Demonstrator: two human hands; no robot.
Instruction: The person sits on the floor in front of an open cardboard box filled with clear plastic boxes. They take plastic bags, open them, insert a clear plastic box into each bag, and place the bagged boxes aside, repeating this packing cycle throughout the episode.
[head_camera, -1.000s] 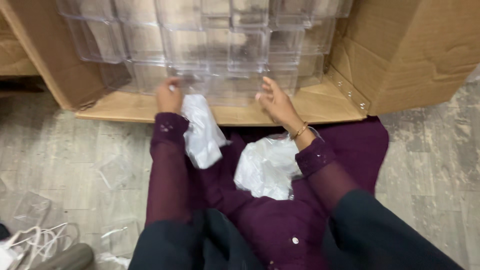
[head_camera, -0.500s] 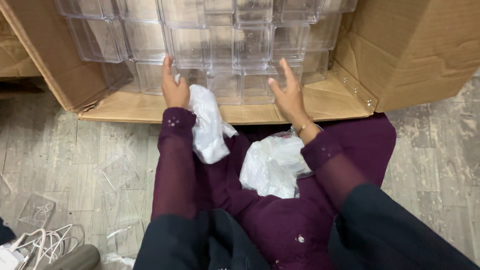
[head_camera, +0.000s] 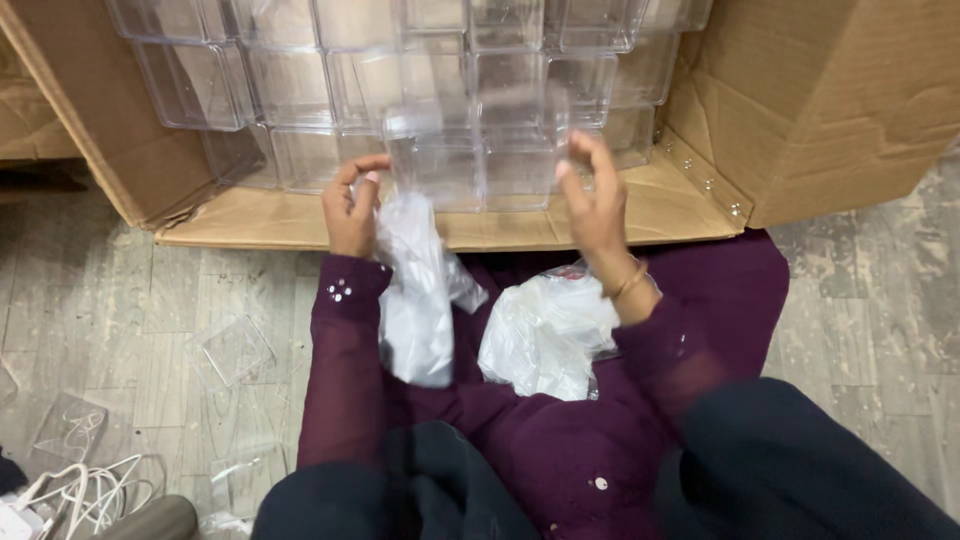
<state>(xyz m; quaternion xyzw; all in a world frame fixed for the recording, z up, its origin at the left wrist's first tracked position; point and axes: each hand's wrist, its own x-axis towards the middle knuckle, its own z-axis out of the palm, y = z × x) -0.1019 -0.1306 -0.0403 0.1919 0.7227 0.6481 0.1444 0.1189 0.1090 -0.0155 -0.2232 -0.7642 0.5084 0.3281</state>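
My left hand (head_camera: 352, 205) and my right hand (head_camera: 592, 190) hold a clear plastic box (head_camera: 470, 150) between them, lifted in front of the open cardboard carton (head_camera: 820, 110). My left hand also grips a white cloth (head_camera: 415, 290) that hangs down from it. A crumpled white plastic bag (head_camera: 545, 335) lies on my lap on the purple garment. The carton holds several stacked clear plastic boxes (head_camera: 300, 70).
Clear plastic lids (head_camera: 232, 348) lie on the grey floor to my left, with another (head_camera: 70, 425) further left. White cables (head_camera: 70, 490) and a grey cylinder (head_camera: 150, 520) sit at the bottom left. The carton's flap (head_camera: 250, 215) lies flat on the floor.
Both hands reached into the carton, closed on a clear box and drew it out toward me. The white cloth moved along with the left hand.
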